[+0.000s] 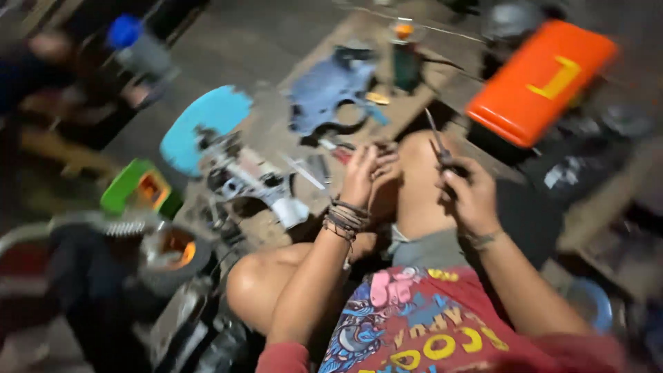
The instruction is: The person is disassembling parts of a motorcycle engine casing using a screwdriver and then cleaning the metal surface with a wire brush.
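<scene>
Head view, blurred. Right hand [473, 197] grips thin dark pliers [439, 148], fingers curled around the handles, tips pointing up, above the bare knee [421, 179]. Left hand [369, 173] hovers just beside, fingers bent together; whether it pinches anything, cannot tell. Orange case [539, 79] lies beyond.

Orange case [539, 83], light-blue panel [206, 124], red printed shirt [428, 324]
</scene>
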